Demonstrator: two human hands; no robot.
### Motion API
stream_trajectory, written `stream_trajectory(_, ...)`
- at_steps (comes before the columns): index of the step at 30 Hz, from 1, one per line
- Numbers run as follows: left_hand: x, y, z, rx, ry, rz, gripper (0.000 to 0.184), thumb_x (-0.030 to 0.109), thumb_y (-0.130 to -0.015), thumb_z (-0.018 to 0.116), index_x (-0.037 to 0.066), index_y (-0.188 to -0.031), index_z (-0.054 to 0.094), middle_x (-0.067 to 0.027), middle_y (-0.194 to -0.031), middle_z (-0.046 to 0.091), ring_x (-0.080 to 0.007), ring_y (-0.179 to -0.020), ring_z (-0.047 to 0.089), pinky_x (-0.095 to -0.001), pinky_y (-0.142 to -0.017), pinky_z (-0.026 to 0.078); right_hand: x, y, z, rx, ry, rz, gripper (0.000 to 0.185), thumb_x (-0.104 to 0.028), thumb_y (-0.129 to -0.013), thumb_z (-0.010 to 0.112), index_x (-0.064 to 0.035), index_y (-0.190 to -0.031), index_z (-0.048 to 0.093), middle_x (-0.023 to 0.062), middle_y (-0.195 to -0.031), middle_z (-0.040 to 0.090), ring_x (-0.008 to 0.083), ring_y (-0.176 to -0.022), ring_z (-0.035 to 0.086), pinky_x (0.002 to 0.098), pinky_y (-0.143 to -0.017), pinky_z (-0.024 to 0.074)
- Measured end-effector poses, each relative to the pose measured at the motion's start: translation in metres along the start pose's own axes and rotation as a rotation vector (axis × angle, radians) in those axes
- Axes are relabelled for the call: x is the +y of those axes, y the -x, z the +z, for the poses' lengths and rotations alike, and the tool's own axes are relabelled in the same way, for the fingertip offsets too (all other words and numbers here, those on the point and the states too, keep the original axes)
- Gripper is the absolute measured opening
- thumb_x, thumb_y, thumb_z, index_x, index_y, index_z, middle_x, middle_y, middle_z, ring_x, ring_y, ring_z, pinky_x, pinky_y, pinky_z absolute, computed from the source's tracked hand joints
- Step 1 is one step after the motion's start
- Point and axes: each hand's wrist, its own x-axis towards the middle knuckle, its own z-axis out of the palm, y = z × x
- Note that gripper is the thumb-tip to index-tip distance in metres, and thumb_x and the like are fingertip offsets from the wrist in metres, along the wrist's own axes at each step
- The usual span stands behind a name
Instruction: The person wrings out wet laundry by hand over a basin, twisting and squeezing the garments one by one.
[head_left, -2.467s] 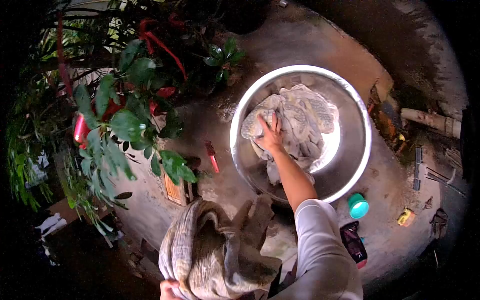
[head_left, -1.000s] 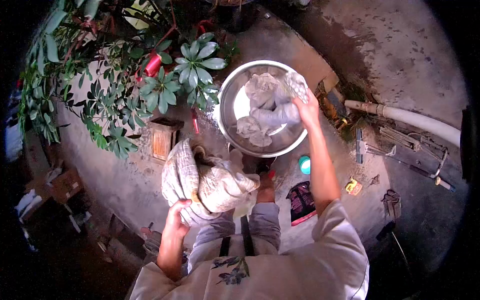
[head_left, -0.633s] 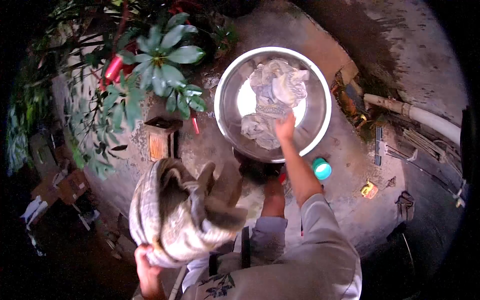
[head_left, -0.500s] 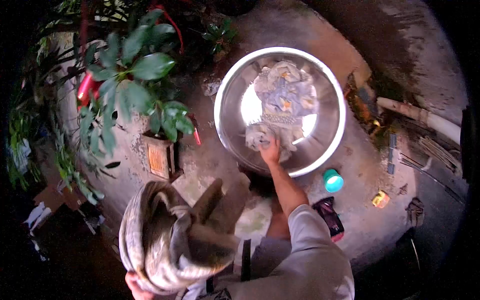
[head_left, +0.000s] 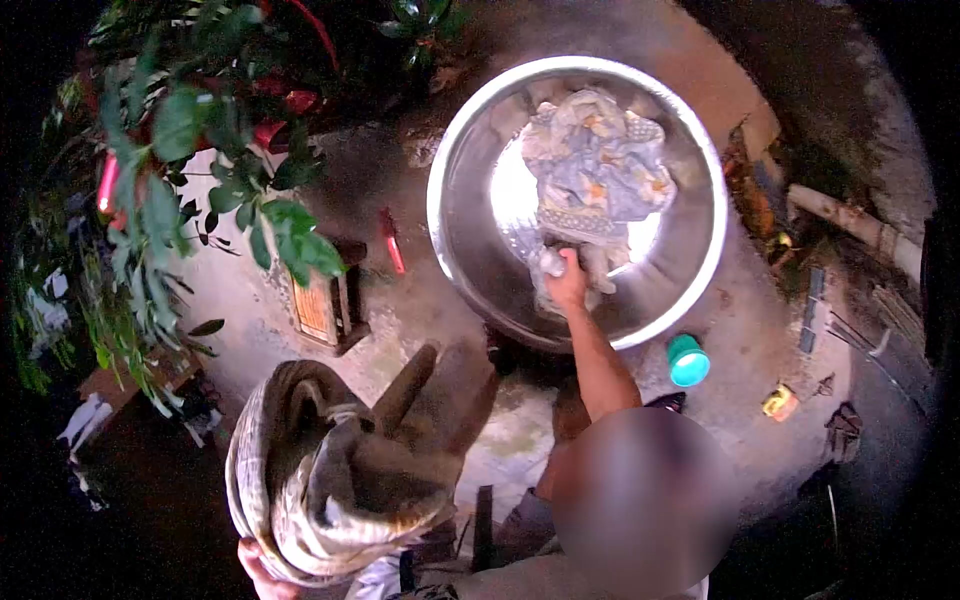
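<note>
A wide, shiny metal basin [head_left: 452,235] stands on the ground in front of me. In it lies a crumpled pale cloth [head_left: 600,165] with grey-blue patches, small orange marks and a dotted band. My right hand [head_left: 567,284] reaches into the near side of the basin, its fingers closed on a bunched end of this wet-looking cloth. At lower left, my left hand [head_left: 268,574] grips the outer edge of a thick striped cloth bundle [head_left: 335,480], held against my body beside my legs. Its fingers are partly hidden by the folds.
A turquoise cup [head_left: 688,360] stands right of the basin, with a small yellow packet [head_left: 779,402] farther right. Leafy plants [head_left: 290,235] hang at left above a wooden box [head_left: 318,305]. A pale pipe [head_left: 850,220] lies at far right.
The view has shifted, so the basin appears larger and higher. My right hand stays on the cloth, whose bunched end looks smaller in its grasp. My left hand still holds the striped bundle.
</note>
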Motion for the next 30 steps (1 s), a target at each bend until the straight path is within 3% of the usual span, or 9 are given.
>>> stream_trajectory(3, 0.008, 0.015, 0.032, -0.074, -0.091, 0.001, 0.062, 0.030, -0.069, 0.060, 0.001, -0.124, 0.055, -0.0169, -0.117, 0.063, -0.0330, -0.106, 0.061, -0.0450, -0.097, 0.048, 0.024, 0.022, -0.073, 0.107, -0.293, -0.009, 0.046, -0.002, -0.076, 0.065, -0.0077, -0.118, 0.048, 0.0088, -0.100, 0.063, 0.0215, -0.091, 0.061, 0.0332, -0.078, 0.0503)
stream_trajectory(5, 0.023, 0.022, 0.018, -0.056, -0.035, -0.065, 0.072, 0.023, -0.063, 0.059, -0.001, -0.131, 0.049, -0.0195, -0.124, 0.058, -0.0364, -0.112, 0.057, -0.0466, -0.100, 0.045, -0.002, 0.045, -0.139, 0.106, -0.547, 0.206, 0.046, 0.005, -0.076, 0.060, -0.0055, -0.119, 0.048, 0.0059, -0.103, 0.061, 0.0172, -0.093, 0.058, 0.0300, -0.079, 0.0499)
stream_trajectory(10, 0.038, 0.041, 0.018, -0.165, -0.030, -0.139, 0.073, 0.023, -0.066, 0.061, -0.001, -0.134, 0.046, -0.0185, -0.126, 0.057, -0.0347, -0.115, 0.056, -0.0447, -0.102, 0.044, -0.110, 0.108, -0.255, 0.135, -1.144, 0.490, 0.049, 0.002, -0.071, 0.056, -0.0022, -0.119, 0.052, 0.0052, -0.101, 0.061, 0.0184, -0.091, 0.060, 0.0310, -0.084, 0.0483)
stream_trajectory(13, 0.042, 0.057, 0.026, -0.150, -0.046, -0.124, 0.073, 0.026, -0.067, 0.064, -0.001, -0.132, 0.046, -0.0182, -0.125, 0.058, -0.0342, -0.113, 0.056, -0.0438, -0.102, 0.044, -0.132, 0.118, -0.278, 0.227, -0.796, 0.308, 0.047, -0.001, -0.071, 0.056, -0.0022, -0.117, 0.055, 0.0062, -0.102, 0.061, 0.0196, -0.093, 0.061, 0.0328, -0.085, 0.0490)
stream_trajectory(17, 0.049, 0.074, 0.029, -0.194, -0.049, -0.114, 0.069, 0.028, -0.070, 0.064, -0.001, -0.131, 0.048, -0.0166, -0.124, 0.059, -0.0320, -0.111, 0.058, -0.0438, -0.099, 0.046, -0.201, 0.143, -0.323, 0.212, -1.019, 0.216, 0.044, 0.000, -0.072, 0.059, -0.0002, -0.117, 0.056, 0.0034, -0.093, 0.061, 0.0145, -0.081, 0.057, 0.0285, -0.072, 0.0468)
stream_trajectory(21, 0.053, 0.083, 0.036, -0.307, 0.028, -0.319, 0.060, 0.025, -0.073, 0.062, 0.001, -0.126, 0.052, -0.0146, -0.119, 0.062, -0.0305, -0.108, 0.060, -0.0428, -0.097, 0.046, -0.259, 0.159, -0.356, 0.227, -0.686, 0.141, 0.048, -0.003, -0.072, 0.051, 0.0020, -0.120, 0.054, 0.0090, -0.104, 0.061, 0.0225, -0.093, 0.062, 0.0352, -0.083, 0.0513)
stream_trajectory(23, 0.049, 0.086, 0.040, -0.377, 0.017, -0.271, 0.056, 0.025, -0.073, 0.063, 0.001, -0.123, 0.055, -0.0139, -0.116, 0.064, -0.0305, -0.106, 0.061, -0.0437, -0.096, 0.046, -0.282, 0.179, -0.371, 0.225, -1.088, 0.125, 0.043, -0.004, -0.071, 0.051, 0.0024, -0.113, 0.057, 0.0083, -0.098, 0.062, 0.0219, -0.088, 0.061, 0.0351, -0.077, 0.0522)
stream_trajectory(27, 0.049, 0.087, 0.042, -0.443, -0.021, -0.288, 0.052, 0.023, -0.074, 0.063, 0.000, -0.120, 0.056, -0.0131, -0.113, 0.065, -0.0287, -0.104, 0.061, -0.0427, -0.095, 0.047, -0.326, 0.195, -0.393, 0.291, -0.844, 0.170, 0.031, -0.007, -0.070, 0.051, -0.0008, -0.099, 0.057, 0.0082, -0.094, 0.060, 0.0219, -0.088, 0.060, 0.0352, -0.079, 0.0510)
stream_trajectory(30, 0.055, 0.092, 0.040, -0.515, 0.006, -0.334, 0.052, 0.020, -0.075, 0.062, -0.001, -0.122, 0.054, -0.0138, -0.115, 0.064, -0.0293, -0.107, 0.061, -0.0424, -0.098, 0.045, -0.369, 0.207, -0.391, 0.204, -1.060, 0.101, 0.041, -0.008, -0.070, 0.049, -0.0003, -0.109, 0.056, 0.0111, -0.102, 0.062, 0.0262, -0.096, 0.061, 0.0394, -0.087, 0.0506)
